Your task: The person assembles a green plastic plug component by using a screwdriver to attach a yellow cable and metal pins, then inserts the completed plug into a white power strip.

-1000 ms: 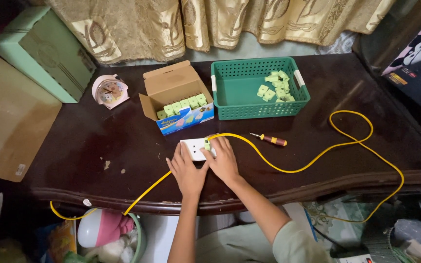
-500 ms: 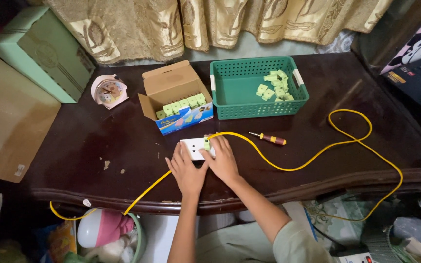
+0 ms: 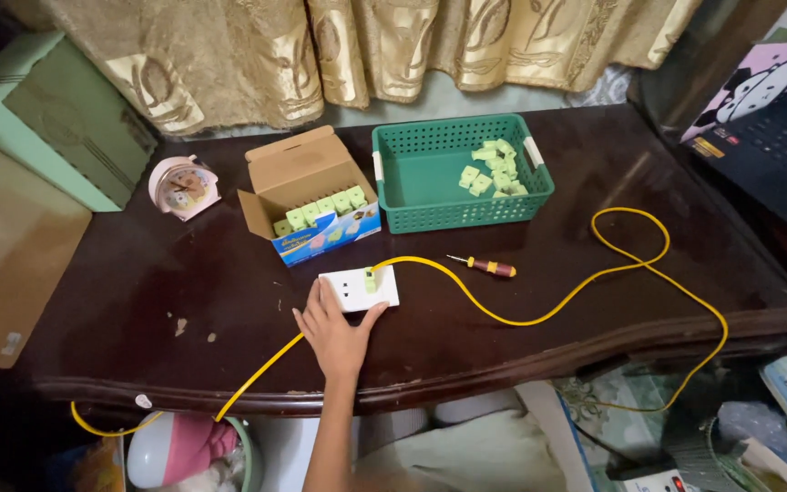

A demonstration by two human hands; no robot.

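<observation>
My left hand (image 3: 334,335) lies on the dark wooden table (image 3: 138,301) with its fingers along the left edge of a white socket plate (image 3: 350,292) and its thumb under the near edge, holding the plate. A small green piece (image 3: 372,281) sits on the plate where a long yellow cable (image 3: 539,319) meets it. The cable loops across the table to the right and also drops over the front edge at the left. A small screwdriver (image 3: 485,266) lies just right of the plate. My right hand is out of view.
Behind the plate stands an open cardboard box (image 3: 307,178) with a row of green pieces, and a green plastic basket (image 3: 430,164) holding several more. A pink alarm clock (image 3: 184,187) and a pale green box (image 3: 56,128) sit at the left, a laptop (image 3: 776,137) at the right.
My right hand has left the socket plate and pulled back out of view. My left hand stays on the plate.
</observation>
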